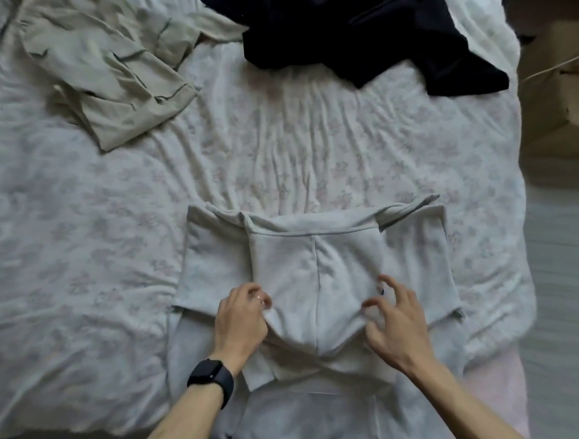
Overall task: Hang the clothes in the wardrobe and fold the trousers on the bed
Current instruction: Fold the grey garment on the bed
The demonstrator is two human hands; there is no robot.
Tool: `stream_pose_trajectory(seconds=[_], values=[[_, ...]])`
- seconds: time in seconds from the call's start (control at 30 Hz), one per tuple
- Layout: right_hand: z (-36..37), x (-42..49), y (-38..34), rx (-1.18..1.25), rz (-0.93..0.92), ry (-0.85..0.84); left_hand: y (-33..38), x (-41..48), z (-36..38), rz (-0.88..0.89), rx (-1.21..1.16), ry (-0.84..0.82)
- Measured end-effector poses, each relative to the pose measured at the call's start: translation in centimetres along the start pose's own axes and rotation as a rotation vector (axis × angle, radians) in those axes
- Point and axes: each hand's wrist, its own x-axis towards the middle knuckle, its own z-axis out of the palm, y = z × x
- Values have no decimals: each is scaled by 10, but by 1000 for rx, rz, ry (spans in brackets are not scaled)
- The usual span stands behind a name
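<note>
The fingers point(251, 292) of the left hand point(241, 319) are curled in and pinch a ridge of cloth at the left edge of the folded middle panel of the grey garment point(317, 268). Their tips are tucked under and hidden, and a ring point(259, 298) shows on one of them. The right hand point(399, 327) is at the panel's right edge with its fingers point(394, 286) spread and loosely bent, slightly blurred, gripping nothing. Whether the thumb tip touches the cloth cannot be told. A black watch point(211, 379) sits on the left wrist, and both forearms run out of the bottom of the view. The grey garment lies flat on the near part of the bed point(277, 146), side parts folded inward and the seamed panel on top. Its near end is cut off by the lower frame, so what kind of garment it is stays unclear. Far left lies a crumpled beige garment point(113, 77), and far right a heap of dark clothes point(355, 31), cut off at the top. A broad band of bare wrinkled sheet separates both from the grey garment, with more bare sheet to its left. The bed's right edge runs near the garment's right side, with floor point(566, 272) beyond it.
</note>
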Motion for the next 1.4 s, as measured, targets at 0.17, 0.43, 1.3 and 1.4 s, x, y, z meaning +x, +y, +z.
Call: stream_pose_trajectory(seconds=[0.17, 0.43, 1.3, 1.4], values=[[-7, 47, -42, -44, -129, 252, 23, 52, -17, 143, 60, 236], [-42, 176, -21, -415, -22, -65, -19, 173, -48, 153, 421, -73], [28, 126, 7, -553, -53, 46, -43, 108, 37, 178, 430, -113], [41, 114, -23, -399, 30, 159, -31, 99, 35, 201, 398, -9]])
